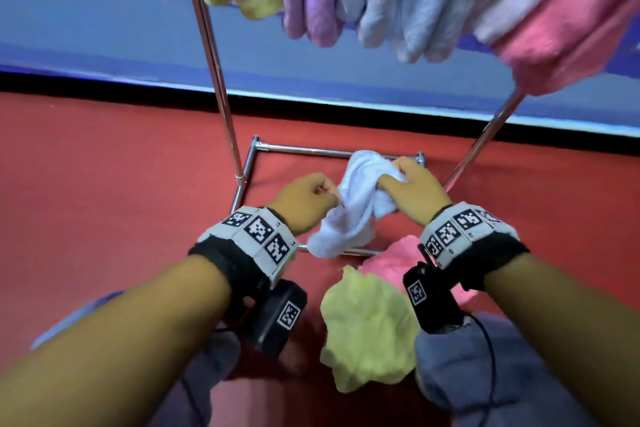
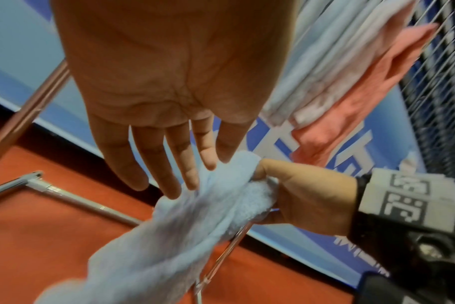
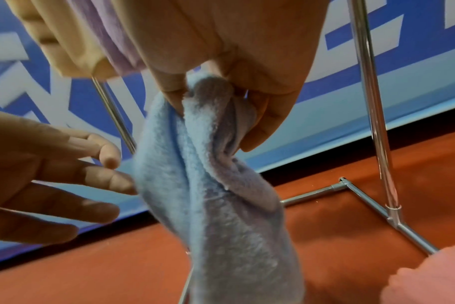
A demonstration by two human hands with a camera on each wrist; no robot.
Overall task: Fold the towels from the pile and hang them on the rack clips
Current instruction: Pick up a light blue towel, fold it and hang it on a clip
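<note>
Red floor lies beneath: the right hand (image 1: pixel 412 186) clutches the pale blue towel (image 1: pixel 349 205) by its top, so its length hangs downward; the left hand (image 2: pixel 153 98), fingers straight, touches its near side, over the rack base (image 1: pixel 311 150).

No readable text anywhere. The blue banner (image 3: pixel 377 67) behind the rack carried big white letter shapes, but they were cropped and skewed in both wrist views and just blurred fragments in the head view (couldn't make out a single letter for sure). The wrist bands (image 1: pixel 460 229) and the black camera units (image 1: pixel 287 314) under the wrists had square black-and-white coded markers, pattern only, no digits or words. A small dark mark sat beside one marker on the left band, too small to read. No labels visible on the towels.
</note>
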